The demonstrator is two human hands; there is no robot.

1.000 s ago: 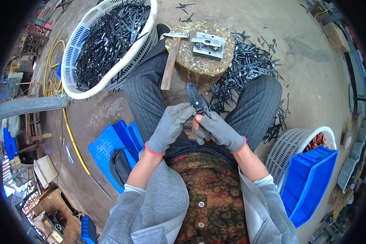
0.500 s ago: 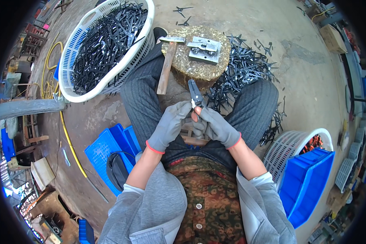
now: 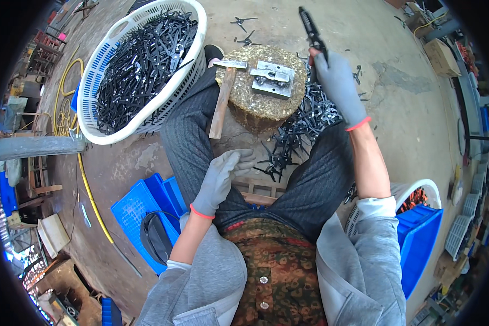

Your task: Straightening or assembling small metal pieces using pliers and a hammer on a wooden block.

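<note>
the right hand [image 3: 337,81], in a grey glove with a red cuff edge, is raised beyond the right knee; its fingers are clamped on a black, plier-like hand tool [image 3: 313,33]. the tool is held above the floor, up and to the right of the stump, its narrow end pointing away from the person; its outline is slightly blurred.

the left hand [image 3: 217,178], gloved alike, is held over the lap near the left knee; its fingers are extended toward the right and slightly apart.

between the legs stands a rough, round wooden stump [image 3: 255,115]. on its top sits a rectangular silver metal fixture [image 3: 274,89]. a hammer with a steel head and plain wooden handle [image 3: 221,100] rests at the stump's left edge, handle toward the person.

a loose pile of black metal hand tools [image 3: 320,111] lies on the grey concrete floor [image 3: 388,127], right of the stump. at upper left, a white perforated plastic basket [image 3: 106,138] is heaped with similar black pieces. at right, a blue plastic crate [image 3: 418,244] stands against a second white basket [image 3: 433,191] containing orange-and-black pieces. blue plastic trays [image 3: 129,209] lie at left, a black bag [image 3: 157,239] upon them.
</note>
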